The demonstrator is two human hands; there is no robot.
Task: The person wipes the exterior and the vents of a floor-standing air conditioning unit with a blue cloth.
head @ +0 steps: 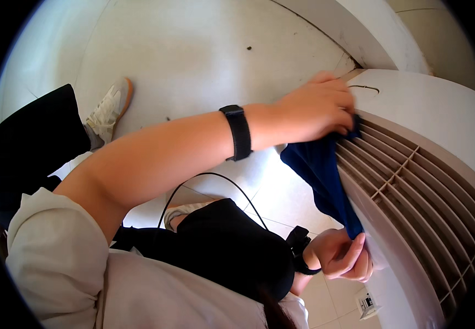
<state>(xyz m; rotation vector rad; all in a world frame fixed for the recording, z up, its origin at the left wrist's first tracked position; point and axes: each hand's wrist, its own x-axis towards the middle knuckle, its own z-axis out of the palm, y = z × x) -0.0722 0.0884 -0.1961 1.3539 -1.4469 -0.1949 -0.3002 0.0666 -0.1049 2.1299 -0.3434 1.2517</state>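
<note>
A dark blue cloth (323,177) hangs over the near edge of a louvred vent grille (393,181), set into a white cabinet-like unit (430,94). My left hand (323,107), slightly blurred, grips the cloth's upper part and holds it against the slats at the grille's far end. The cloth partly hides that hand's fingertips. Lower down, beside the unit's smooth side, my right hand (344,255) pinches the cloth's lower corner between thumb and finger. Dark dirt shows between the slats.
A short wire (365,87) pokes out on the unit's top. A pale wall edge (356,37) meets its far end. White sneakers (110,109) stand on the tiled floor (171,53). A thin black cable (213,173) arches near my body. Low at right is a white fitting (367,303) bearing print.
</note>
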